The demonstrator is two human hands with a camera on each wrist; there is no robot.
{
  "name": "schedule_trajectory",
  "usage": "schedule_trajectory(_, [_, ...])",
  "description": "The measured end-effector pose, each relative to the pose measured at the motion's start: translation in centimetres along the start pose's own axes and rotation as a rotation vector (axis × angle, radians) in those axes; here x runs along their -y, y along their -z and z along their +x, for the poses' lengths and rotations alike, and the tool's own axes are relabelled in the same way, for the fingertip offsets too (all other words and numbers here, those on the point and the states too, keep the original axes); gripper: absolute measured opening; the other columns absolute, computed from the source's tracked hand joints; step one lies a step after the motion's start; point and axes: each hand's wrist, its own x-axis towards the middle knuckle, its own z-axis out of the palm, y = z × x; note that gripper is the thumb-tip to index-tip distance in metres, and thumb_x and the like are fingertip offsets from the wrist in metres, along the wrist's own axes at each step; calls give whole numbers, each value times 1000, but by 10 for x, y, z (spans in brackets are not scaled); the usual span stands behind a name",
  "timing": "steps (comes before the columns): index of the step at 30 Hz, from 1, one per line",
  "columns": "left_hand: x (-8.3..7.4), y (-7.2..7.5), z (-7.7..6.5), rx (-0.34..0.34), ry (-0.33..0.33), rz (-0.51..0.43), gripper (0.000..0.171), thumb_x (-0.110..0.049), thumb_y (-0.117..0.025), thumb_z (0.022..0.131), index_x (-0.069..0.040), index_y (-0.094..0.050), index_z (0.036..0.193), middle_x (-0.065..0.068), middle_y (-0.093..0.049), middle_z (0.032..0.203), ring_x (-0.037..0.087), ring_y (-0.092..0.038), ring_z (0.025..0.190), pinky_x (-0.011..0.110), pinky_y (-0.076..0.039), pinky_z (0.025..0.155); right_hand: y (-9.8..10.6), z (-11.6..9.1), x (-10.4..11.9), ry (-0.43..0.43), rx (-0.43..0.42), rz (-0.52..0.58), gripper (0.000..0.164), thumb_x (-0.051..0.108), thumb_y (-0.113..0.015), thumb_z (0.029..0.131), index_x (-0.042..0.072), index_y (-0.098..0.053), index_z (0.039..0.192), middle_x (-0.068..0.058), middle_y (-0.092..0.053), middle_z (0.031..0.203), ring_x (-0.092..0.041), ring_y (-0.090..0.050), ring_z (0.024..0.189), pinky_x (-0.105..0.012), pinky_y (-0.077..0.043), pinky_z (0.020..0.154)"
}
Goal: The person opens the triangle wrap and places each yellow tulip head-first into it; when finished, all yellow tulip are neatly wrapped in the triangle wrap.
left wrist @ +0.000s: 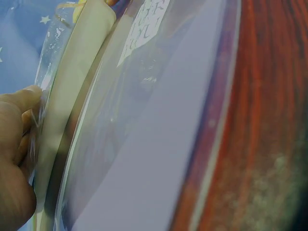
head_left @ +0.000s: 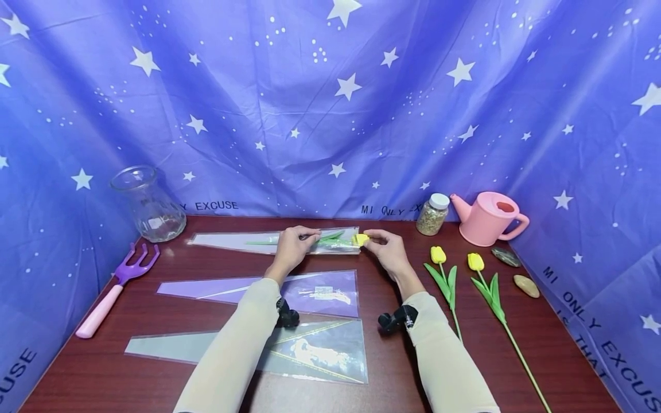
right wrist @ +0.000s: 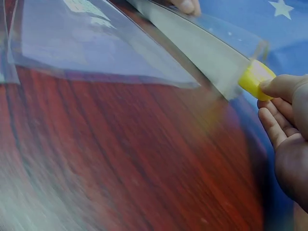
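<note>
A yellow artificial tulip (head_left: 361,240) lies lengthwise along a white-and-clear flower sleeve (head_left: 222,240) at the back of the table. Its green stem and leaves show within the sleeve's outline, and its bloom is at the wide right end. My left hand (head_left: 295,248) pinches the sleeve near its middle; in the left wrist view the thumb and fingers grip the clear plastic edge (left wrist: 42,103). With thumb and fingers, my right hand (head_left: 388,252) pinches the yellow bloom (right wrist: 256,81). A purple sleeve (head_left: 232,288) and a grey sleeve (head_left: 175,347) lie nearer, partly under the left forearm.
Two more yellow tulips (head_left: 438,254) lie to the right, beside two stones (head_left: 526,285). Behind them stand a jar with a white lid (head_left: 432,217) and a pink watering can (head_left: 482,221). At left are a glass vase (head_left: 157,212) and a purple hand rake (head_left: 135,268).
</note>
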Motion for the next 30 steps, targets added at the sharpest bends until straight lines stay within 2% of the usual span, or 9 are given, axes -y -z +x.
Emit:
schedule_trajectory(3, [0, -1, -1, -2, -2, -8, 13, -21, -79, 92, -16, -84, 102, 3, -81, 110, 24, -73, 113, 41, -56, 102, -7, 0, -3, -7, 1, 26, 30, -4, -71, 90, -5, -72, 120, -12, -74, 108, -8, -67, 93, -13, -55, 76])
schedule_trajectory(7, [-1, -2, -1, -6, -12, -10, 13, -21, -79, 93, -15, -84, 103, 3, -81, 109, 25, -73, 112, 41, -56, 102, -12, 1, -4, -13, 15, 62, 31, -6, -71, 89, -7, -72, 119, -15, -75, 109, -11, -70, 95, -14, -57, 76])
schedule_trajectory(15, [-1, -3, -1, -9, 7, -28, 14, -20, -79, 92, -14, -84, 104, 5, -81, 108, 24, -74, 111, 40, -56, 101, -10, 7, -5, 5, 87, 19, 30, -1, -75, 89, -6, -74, 119, -24, -73, 122, -1, -68, 87, -15, -57, 75])
schedule_trajectory(18, [-1, -2, 0, -11, 7, -30, 13, -20, -78, 93, -14, -84, 103, 5, -81, 108, 25, -73, 112, 40, -56, 102, -9, 9, -5, 33, 116, 3, 30, 1, -77, 89, -5, -74, 118, -24, -74, 121, 0, -67, 91, -15, -57, 77])
schedule_trajectory(24, [-1, -5, 0, 13, 20, -26, 15, -21, -79, 93, -16, -83, 106, 5, -81, 109, 25, -73, 112, 40, -56, 102, -10, 13, -5, 54, 139, -48, 26, 4, -79, 88, -1, -78, 113, -20, -76, 117, -9, -68, 103, -15, -55, 79])
schedule_trajectory(30, [-3, -5, 1, 6, 21, -28, 15, -21, -79, 92, -16, -83, 106, 5, -81, 108, 24, -73, 111, 40, -56, 101, -13, 19, -5, 63, 153, -101, 25, 7, -80, 89, -1, -78, 113, -21, -76, 118, -21, -66, 118, -13, -53, 80])
